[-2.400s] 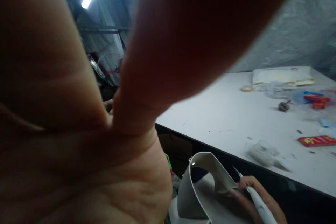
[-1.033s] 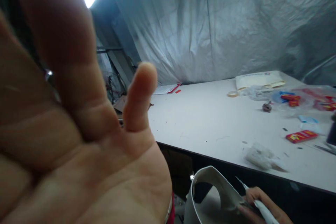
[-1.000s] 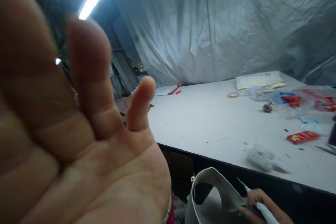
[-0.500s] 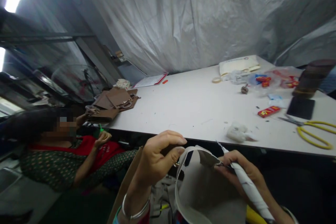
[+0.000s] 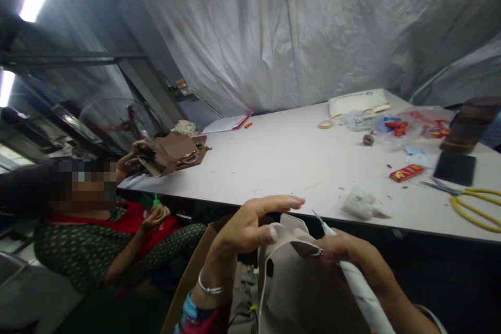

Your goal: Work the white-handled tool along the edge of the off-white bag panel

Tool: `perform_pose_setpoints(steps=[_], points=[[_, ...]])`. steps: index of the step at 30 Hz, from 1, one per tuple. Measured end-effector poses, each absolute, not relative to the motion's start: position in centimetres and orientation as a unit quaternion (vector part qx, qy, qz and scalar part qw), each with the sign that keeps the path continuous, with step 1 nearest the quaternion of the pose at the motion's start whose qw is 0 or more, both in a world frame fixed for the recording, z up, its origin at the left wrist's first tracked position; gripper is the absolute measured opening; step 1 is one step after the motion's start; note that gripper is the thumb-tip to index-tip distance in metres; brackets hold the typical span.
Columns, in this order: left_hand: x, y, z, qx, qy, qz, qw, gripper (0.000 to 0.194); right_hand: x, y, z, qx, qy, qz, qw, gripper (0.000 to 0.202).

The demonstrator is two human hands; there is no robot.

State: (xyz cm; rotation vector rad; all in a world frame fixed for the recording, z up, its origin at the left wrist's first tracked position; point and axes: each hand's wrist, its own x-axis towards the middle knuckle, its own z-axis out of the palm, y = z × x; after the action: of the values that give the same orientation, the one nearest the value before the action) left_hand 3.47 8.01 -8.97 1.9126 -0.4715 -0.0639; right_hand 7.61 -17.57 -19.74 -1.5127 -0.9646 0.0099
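Leather piece, pale grey and curled, sits low in front of me, just below the near edge of the table. My left hand lies on its top fold, thumb pressed against the flap, other fingers stretched flat and loose above it, so it touches rather than clamps. My right hand is closed around a white tool, its thin tip pointing up toward the table edge; the same hand pinches the piece's right side at a small metal ring. A bangle shows on my left wrist. On the table, near its front edge beside the tool tip, lies a crumpled white wad. Farther right along the table are a red box, a black slab and yellow scissors. At the far side of the table sit a tape roll, a white packet and clear bags. At the table's left end are brown bags, and a seated person in green and red is below that corner.
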Motion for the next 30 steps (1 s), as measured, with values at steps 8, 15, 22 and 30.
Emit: perform_pose_setpoints(steps=[8,15,22,30], points=[[1.9,5.3,-12.7,0.862,-0.077,-0.121,0.486,0.061,8.5,-15.1,-21.5,-0.683,-0.398,-0.055,0.611,0.011],[1.6,3.8,-15.5,0.832,0.0,-0.041,0.554,0.045,8.5,-14.5,-22.4,-0.704,-0.341,-0.04,0.622,0.012],[2.7,2.6,-17.5,0.807,0.094,0.02,0.583,0.028,8.8,-14.7,-22.8,-0.703,-0.352,-0.026,0.618,0.017],[3.1,1.7,-20.0,0.758,0.127,0.06,0.638,0.027,8.8,-14.8,-23.9,-0.7,-0.342,-0.01,0.627,0.017]])
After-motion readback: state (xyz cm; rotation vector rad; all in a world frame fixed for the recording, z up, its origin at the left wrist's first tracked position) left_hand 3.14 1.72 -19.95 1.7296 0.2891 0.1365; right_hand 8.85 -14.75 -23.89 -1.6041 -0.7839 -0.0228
